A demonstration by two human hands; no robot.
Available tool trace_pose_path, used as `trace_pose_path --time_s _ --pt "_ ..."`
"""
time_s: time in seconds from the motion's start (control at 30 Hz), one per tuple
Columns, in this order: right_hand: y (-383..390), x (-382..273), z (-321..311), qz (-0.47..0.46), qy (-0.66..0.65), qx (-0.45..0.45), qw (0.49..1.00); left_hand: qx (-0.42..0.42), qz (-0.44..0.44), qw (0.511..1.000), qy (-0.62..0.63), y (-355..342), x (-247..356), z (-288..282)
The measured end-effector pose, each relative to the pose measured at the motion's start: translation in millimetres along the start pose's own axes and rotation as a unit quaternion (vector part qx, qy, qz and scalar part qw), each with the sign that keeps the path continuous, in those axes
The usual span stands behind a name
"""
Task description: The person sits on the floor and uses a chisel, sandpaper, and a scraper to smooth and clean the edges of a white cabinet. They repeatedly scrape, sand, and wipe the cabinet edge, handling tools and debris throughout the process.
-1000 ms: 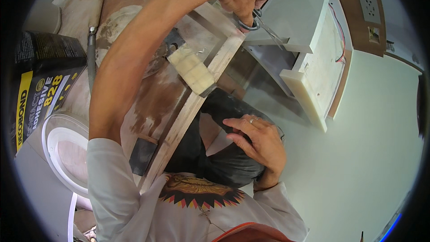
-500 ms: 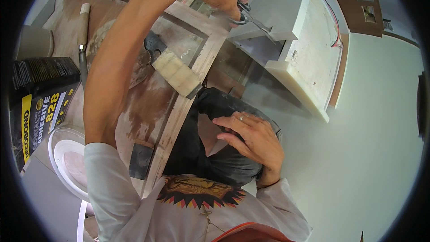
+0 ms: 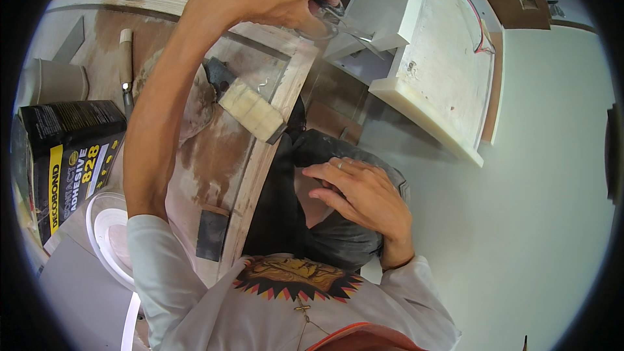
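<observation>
My left hand (image 3: 318, 10), far ahead of me, is closed around a pair of scissors (image 3: 359, 36). Their silver blades point right, to the front edge of a white cabinet box (image 3: 383, 0), by the opening between its panels. From this angle I cannot tell whether the blades touch it. My right hand (image 3: 364, 195) rests on my dark-trousered thigh, with fingers extended and thumb apart. Beneath its fingertips shows a flat pinkish-brown patch (image 3: 312, 205); whether it is a sheet or the floor I cannot tell.
Left of me a wood-framed worktop (image 3: 257, 175) carries a block with a pale, worn face (image 3: 253, 110), a dark block (image 3: 212, 234), a wooden-handled tool (image 3: 126, 58), a black adhesive can (image 3: 71, 130) and a white round lid (image 3: 110, 237). Red wires (image 3: 478, 16) run along the cabinet's back.
The whole view has shifted slightly, with the cabinet now a little farther left and higher. My left hand keeps the scissors at the cabinet's edge. My right hand stays on my thigh.
</observation>
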State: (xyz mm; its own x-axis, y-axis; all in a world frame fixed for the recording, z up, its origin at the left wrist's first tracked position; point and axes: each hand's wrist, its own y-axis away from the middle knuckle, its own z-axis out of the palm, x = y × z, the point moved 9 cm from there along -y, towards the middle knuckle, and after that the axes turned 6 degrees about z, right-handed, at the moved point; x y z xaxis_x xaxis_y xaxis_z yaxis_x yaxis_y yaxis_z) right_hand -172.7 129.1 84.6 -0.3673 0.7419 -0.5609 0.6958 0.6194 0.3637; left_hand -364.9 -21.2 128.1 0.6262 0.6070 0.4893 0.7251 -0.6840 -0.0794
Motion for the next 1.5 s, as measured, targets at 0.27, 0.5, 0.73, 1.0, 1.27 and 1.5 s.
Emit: trace_pose_path --time_s 0.27,0.5,0.73,1.0,1.27,1.5 --pt "-3.3 -0.9 0.7 -0.008 -0.015 0.006 1.000 0.050 -0.057 0.995 0.068 10.4 -15.9 16.4" --pt "-21.7 -17.0 -7.7 -0.072 -0.102 0.005 0.992 0.056 -0.013 0.998 0.006 7.1 -8.0 17.5" --pt "-131.5 49.5 -0.7 -0.059 -0.598 0.083 0.795 0.008 -0.066 0.997 0.028 -0.4 -9.8 16.9" --pt "-177.9 48.5 -19.4 -0.209 -0.797 0.194 0.533 0.072 -0.066 0.995 -0.020 9.4 3.7 8.3" --pt "-192.9 55.3 0.9 -0.243 -0.834 0.129 0.479 0.145 -0.087 0.984 0.057 27.1 10.8 13.1" --pt "-186.2 46.1 1.5 -0.263 -0.840 0.132 0.455 0.104 -0.097 0.974 0.178 31.5 1.6 15.3"
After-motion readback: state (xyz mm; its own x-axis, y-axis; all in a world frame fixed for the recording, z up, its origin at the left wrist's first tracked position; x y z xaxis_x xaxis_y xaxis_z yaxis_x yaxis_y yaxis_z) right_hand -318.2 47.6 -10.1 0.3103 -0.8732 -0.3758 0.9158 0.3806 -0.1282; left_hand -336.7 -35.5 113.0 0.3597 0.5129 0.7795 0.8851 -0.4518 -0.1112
